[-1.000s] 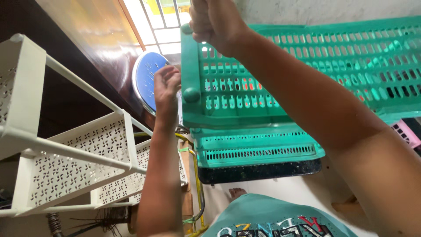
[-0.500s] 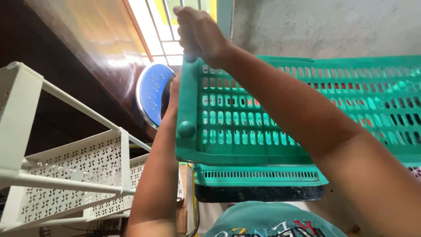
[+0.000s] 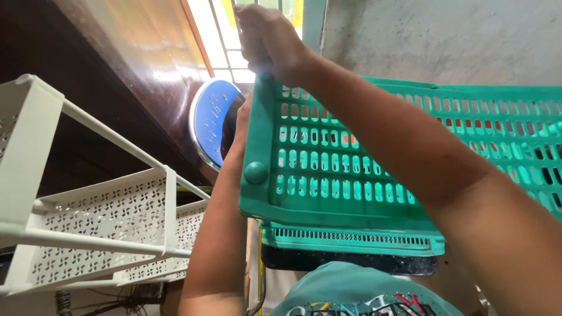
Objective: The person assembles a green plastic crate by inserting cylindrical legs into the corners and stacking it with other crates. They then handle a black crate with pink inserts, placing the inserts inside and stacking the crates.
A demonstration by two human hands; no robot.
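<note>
A green slotted plastic basket (image 3: pixel 328 175) fills the middle and right of the head view, with a round knob on its near left corner. My right hand (image 3: pixel 266 41) is closed in a fist over the basket's far left corner, my forearm lying across its top. My left hand (image 3: pixel 239 120) reaches up along the basket's left side. Its fingers are hidden behind the basket wall. A second green tier (image 3: pixel 351 240) sits under the basket, above a dark tray (image 3: pixel 351 260).
A white perforated shelf rack (image 3: pixel 105 222) stands at the left. A round blue disc with a metal rim (image 3: pixel 208 126) sits beside my left hand. A dark wooden panel (image 3: pixel 129 52), a barred window (image 3: pixel 225 41) and a grey wall (image 3: pixel 421 41) lie beyond.
The basket now sits lower and larger in view, and my right fist stays on its corner. My left hand has gone from beside the blue disc to behind the basket's left wall.
</note>
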